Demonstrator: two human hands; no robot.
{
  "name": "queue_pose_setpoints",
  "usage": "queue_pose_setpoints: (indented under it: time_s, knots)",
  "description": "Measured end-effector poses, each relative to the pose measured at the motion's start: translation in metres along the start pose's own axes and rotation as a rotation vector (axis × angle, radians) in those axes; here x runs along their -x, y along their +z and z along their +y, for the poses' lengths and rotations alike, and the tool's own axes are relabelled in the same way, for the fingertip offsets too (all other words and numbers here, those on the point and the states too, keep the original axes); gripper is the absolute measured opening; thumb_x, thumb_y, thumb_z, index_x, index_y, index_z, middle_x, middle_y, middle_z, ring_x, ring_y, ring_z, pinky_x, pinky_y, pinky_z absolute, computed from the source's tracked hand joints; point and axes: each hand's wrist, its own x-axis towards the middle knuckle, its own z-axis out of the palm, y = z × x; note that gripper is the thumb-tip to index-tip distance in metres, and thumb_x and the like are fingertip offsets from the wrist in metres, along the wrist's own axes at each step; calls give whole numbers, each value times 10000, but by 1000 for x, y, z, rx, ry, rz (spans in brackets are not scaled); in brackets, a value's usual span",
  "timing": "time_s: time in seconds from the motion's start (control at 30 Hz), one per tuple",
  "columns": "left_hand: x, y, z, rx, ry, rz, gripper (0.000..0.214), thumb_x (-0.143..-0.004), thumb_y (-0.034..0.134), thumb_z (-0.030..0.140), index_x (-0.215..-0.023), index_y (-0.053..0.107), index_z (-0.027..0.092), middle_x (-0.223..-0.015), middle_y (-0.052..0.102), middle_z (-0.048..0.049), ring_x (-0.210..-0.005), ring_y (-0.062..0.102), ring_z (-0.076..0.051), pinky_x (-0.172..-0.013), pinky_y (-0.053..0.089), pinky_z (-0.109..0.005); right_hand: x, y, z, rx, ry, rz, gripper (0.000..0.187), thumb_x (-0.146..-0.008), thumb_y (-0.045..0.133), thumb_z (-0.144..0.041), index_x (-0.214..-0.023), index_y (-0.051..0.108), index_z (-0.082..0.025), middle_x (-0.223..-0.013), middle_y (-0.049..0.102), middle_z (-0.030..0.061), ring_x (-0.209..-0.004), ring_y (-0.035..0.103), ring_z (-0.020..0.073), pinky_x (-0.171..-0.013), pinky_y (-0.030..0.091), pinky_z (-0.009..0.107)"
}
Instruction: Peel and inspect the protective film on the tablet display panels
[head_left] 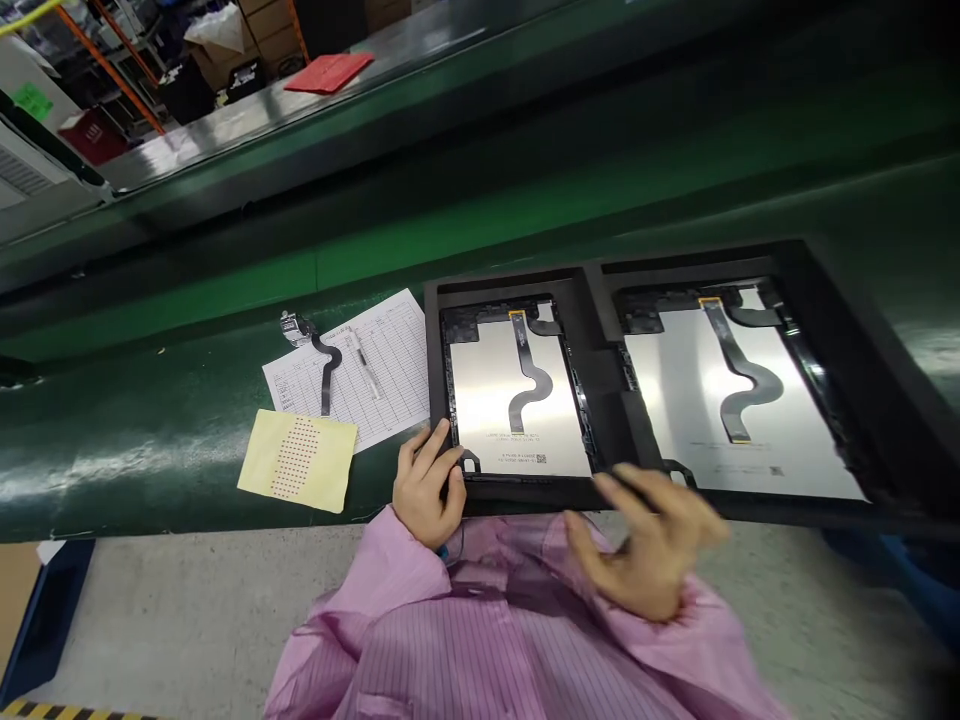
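A black foam tray (592, 350) lies at the table's front edge, with a tablet screen panel in each of its two pockets. The left panel (487, 395) and the right panel (675, 400) show silvery backs, each crossed by a curved black flex cable (529, 385). My left hand (431, 487) rests at the tray's near left corner, fingers stretched out along its edge and holding nothing. Slightly blurred, my right hand (649, 540) is over the tray's front edge between the panels, its fingers apart with nothing seen in them.
Left of the tray lies a printed form (397, 350) with a pen (365, 365) and a loose flex cable (328, 370) on it. A yellow sheet with rows of red marks (300, 460) overlaps the form. A red folder (330, 73) lies on the ledge behind.
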Motion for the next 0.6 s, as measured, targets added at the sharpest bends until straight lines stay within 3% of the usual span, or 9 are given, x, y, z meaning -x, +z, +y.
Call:
queue_pose_setpoints:
  time_s: [0.1,0.17,0.23,0.3,0.43,0.6]
  knots:
    - [0,1,1,-10,-15,-23,344,-913,502,142,-1225,644,159,-1395,627,-147,-1290,565,-280,-1034,550,-477,12,-20,34,280,60,-19,948,-708,852,-390,-1491,391,-119,-1330,444,262,-1309,394,418,-1146,307,680]
    - [1,1,0,1,-23,-27,387,-900,480,115,-1260,618,146,-1448,573,-180,-1372,526,-288,-1068,541,-472,17,-25,52,358,43,-65,810,-757,798,-480,-1410,454,-143,-1279,492,239,-1235,480,394,-1092,403,639]
    - [1,2,-2,26,-34,-28,407,-883,479,98,-1266,611,134,-1483,528,-214,-1390,523,-279,-1056,560,-414,20,-26,64,368,9,-54,508,-813,740,-486,-1192,563,-197,-1190,567,178,-1119,562,335,-966,500,544]
    - [0,1,-2,64,-22,-7,412,-860,499,87,-1252,619,132,-1456,548,-227,-1347,570,-264,-1028,578,-364,19,-26,71,344,-20,-24,291,-838,715,-464,-945,579,-230,-1096,620,111,-1014,596,280,-871,514,477]
    - [-3,3,1,165,25,133,352,-798,568,57,-1121,675,147,-1296,673,-190,-1263,638,-271,-1028,586,-369,8,-29,81,270,-54,8,324,-804,752,-488,-729,569,-231,-960,647,52,-914,600,233,-830,512,428]
    - [-14,11,8,233,44,270,288,-783,593,18,-1022,681,153,-1201,719,-158,-1262,638,-284,-1048,582,-391,-11,-23,98,228,-63,35,383,-766,785,-517,-740,555,-212,-986,658,81,-917,636,259,-781,482,425]
